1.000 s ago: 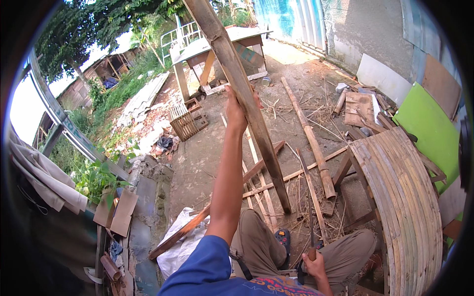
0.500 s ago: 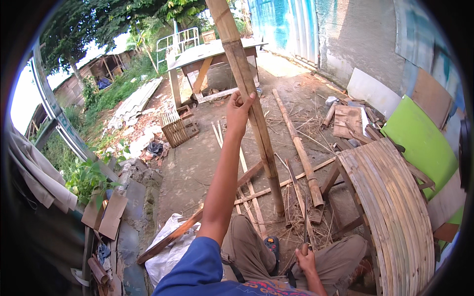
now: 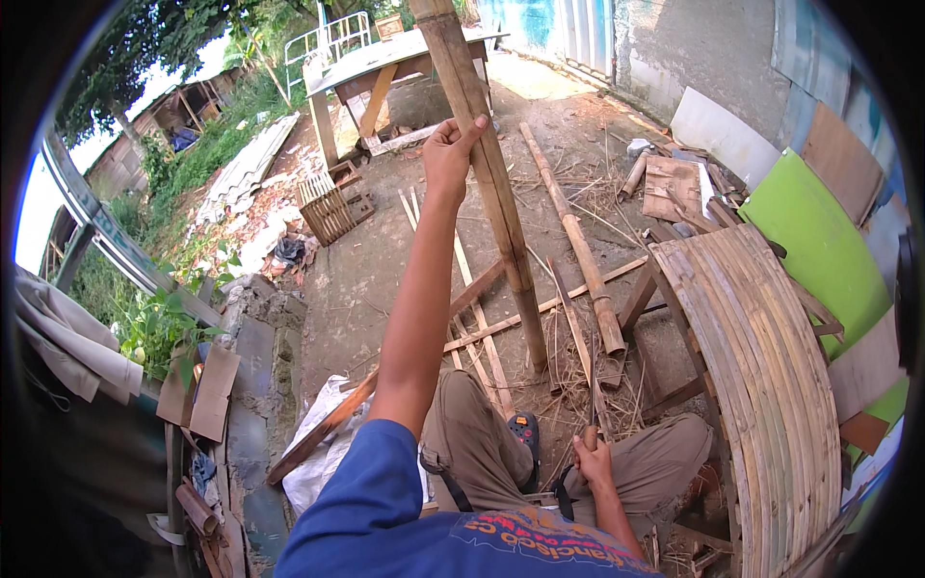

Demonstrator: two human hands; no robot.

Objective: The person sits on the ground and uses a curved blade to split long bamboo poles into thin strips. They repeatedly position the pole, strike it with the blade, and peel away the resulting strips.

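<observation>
Since the earliest frame, the bamboo pole (image 3: 493, 188) has been turned so that its rounded, ringed face is shown, and it has been brought nearer to upright; the thumb of the left hand (image 3: 448, 159) is now laid across its front.

At the far left, a pale cloth (image 3: 79, 337) is seen hanging beside pieces of cardboard (image 3: 214, 393). Further right, a white sack (image 3: 306, 489) is partly covered by a dark wooden board (image 3: 323, 431), and beyond them a slatted crate (image 3: 328, 209) is seen on the ground. The pole is held in front of the body by the left hand, clamped on it well above its lower end; it is leaned slightly, with its top cut off by the upper edge of the view. Whether the ground is touched by the lower end cannot be told. To the right, a second bamboo pole (image 3: 571, 236) is laid on the ground. Nearer the body, a wooden-handled tool (image 3: 590, 438) is gripped by the right hand (image 3: 594, 465), closed around its handle, near the knee. Beside that leg, a slatted bamboo bench (image 3: 761, 376) is placed, with a green panel (image 3: 819, 241) propped behind it.
</observation>
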